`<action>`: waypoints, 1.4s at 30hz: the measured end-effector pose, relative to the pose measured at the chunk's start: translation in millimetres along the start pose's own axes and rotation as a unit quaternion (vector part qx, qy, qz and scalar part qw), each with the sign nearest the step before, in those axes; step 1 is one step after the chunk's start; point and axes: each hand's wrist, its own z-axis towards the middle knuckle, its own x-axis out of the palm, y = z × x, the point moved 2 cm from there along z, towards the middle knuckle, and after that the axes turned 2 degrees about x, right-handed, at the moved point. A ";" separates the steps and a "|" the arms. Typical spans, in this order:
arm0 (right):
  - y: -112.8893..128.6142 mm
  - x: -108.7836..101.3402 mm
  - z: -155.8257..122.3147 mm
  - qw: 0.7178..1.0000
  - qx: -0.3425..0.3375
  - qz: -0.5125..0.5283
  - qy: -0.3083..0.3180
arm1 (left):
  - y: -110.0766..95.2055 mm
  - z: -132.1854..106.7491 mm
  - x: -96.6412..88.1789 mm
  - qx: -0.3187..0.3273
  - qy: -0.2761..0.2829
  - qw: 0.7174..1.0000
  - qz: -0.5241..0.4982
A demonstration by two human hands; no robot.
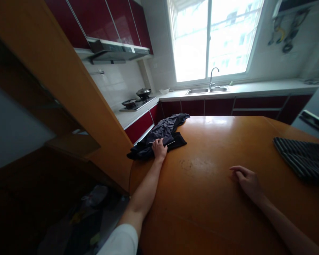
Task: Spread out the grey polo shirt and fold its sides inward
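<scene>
A heap of dark clothes (pixel 166 128), grey and black, lies rumpled at the far left edge of the table. My left hand (pixel 160 149) reaches out to it, its fingers curled into the near side of a dark garment (pixel 177 140). A thin light-coloured line shows across the cloth beside those fingers. My right hand (pixel 248 182) is over the bare table at right of centre, its index finger stretched out and the other fingers partly hidden; nothing shows in it. To its right lies a folded dark striped cloth (pixel 303 159).
A wooden table (pixel 202 198) with rounded ends fills the foreground. A wooden shelf frame (pixel 95 117) stands close on the left. Behind are a stove with two pans (pixel 143 92), a sink (pixel 198 91) under the window, and a white counter (pixel 271 86). Bags (pixel 95 194) lie on the floor.
</scene>
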 end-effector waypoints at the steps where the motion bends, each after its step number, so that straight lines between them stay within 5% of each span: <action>1: -1.3 0.0 0.0 1.000 0.000 0.001 -0.001 | 4.7 0.7 1.4 -0.010 0.005 1.000 0.007; 9: -1.5 0.1 -1.7 1.000 0.008 -0.003 -0.001 | 6.1 3.6 -5.3 -0.020 0.006 1.000 0.003; 15: -6.0 2.1 1.1 1.000 -0.006 -0.030 0.003 | -43.3 -23.7 -8.2 0.083 0.005 0.992 -0.100; 22: 5.9 21.0 -11.5 0.987 -0.125 -0.080 0.060 | -136.2 -99.9 -7.5 0.212 0.099 0.903 -0.362; 28: 22.0 41.7 -29.1 0.956 -0.255 -0.105 0.104 | -176.0 -158.0 -6.9 0.275 0.235 0.800 -0.479; 30: 17.4 42.4 -28.0 0.953 -0.255 -0.121 0.110 | -179.2 -167.8 -9.4 0.330 0.265 0.775 -0.469; 33: 8.4 39.3 -22.8 0.952 -0.248 -0.142 0.107 | -176.3 -168.0 -17.6 0.371 0.251 0.774 -0.447; 38: -1.6 29.1 -14.2 0.948 -0.239 -0.187 0.095 | -159.2 -140.4 -30.6 0.395 0.198 0.810 -0.386; 42: -14.8 0.2 -5.9 0.947 -0.228 -0.212 0.079 | -129.4 -106.2 -34.3 0.362 0.154 0.855 -0.338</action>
